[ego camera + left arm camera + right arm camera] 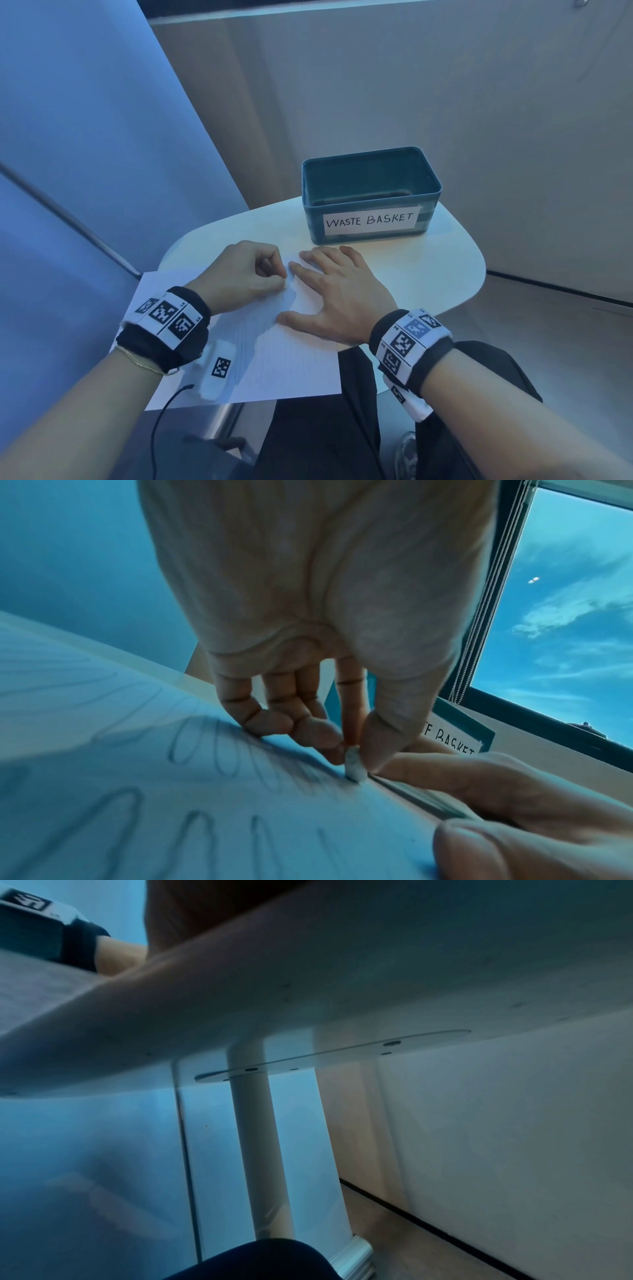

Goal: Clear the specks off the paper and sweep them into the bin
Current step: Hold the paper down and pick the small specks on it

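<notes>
White paper (274,359) lay nearest, a thin, limp sheet marked with pencil loops, its near part overhanging the table (428,274) edge toward the lap. By judgement it would slide, lift or crease under any sideways rub, so it needed pinning flat close to the working point, not at the free edge. The right hand (339,294) did that: fingers straight and spread, palm down on the sheet, holding nothing. Just beside its forefinger, the left hand (246,274) was curled, thumb and fingers pinching a small eraser (354,764) whose tip touched the paper. The eraser looked small and slightly soft; a low grip near the tip seemed right. Any specks would be very light and liable to scatter; none could be made out. Beyond the hands stood the bin (371,195), teal, open-topped, labelled WASTE BASKET, on the table's far side and apart from the sheet.

The head view showed the layout but hid the eraser inside the fist. The left wrist view alone showed the pinch, the tip's contact and the loops plainly. The right wrist view looked under the table and showed its post (257,1137) and the floor; it showed nothing of the right fingers.
</notes>
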